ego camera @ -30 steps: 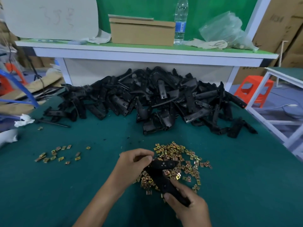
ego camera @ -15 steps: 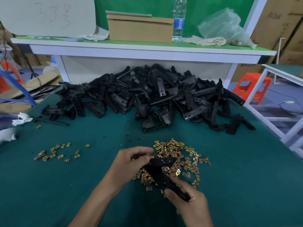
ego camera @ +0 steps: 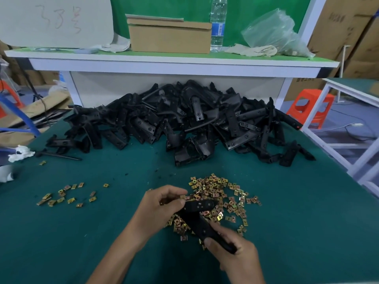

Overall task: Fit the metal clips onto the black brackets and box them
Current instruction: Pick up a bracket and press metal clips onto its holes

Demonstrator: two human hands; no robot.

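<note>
Broadly, the green table (ego camera: pixel 86 238) filled the lower view, its near edge cut off by the frame. Across its far side lay a big pile of black brackets (ego camera: pixel 184 124), so tangled that single pieces were hard to separate, and its back disappeared under a white shelf (ego camera: pixel 174 66). On that shelf stood a cardboard box (ego camera: pixel 170 35); its contents could not be seen. A heap of metal clips (ego camera: pixel 221 191) sat on the table just beyond the hands, with a smaller scatter of clips (ego camera: pixel 63 196) well apart on the left.

Both forearms ran out of frame at the bottom. The left hand (ego camera: pixel 162 206) had its fingers curled, fingertips pinching at the upper end of the held bracket (ego camera: pixel 198 221); a gold glint showed there, but whether it was a clip in the fingers could not be told. The right hand (ego camera: pixel 235 255) gripped the bracket's lower end, thumb pressed on top, the other fingers hidden beneath. The bracket hung above the clip heap, covering part of it.
</note>
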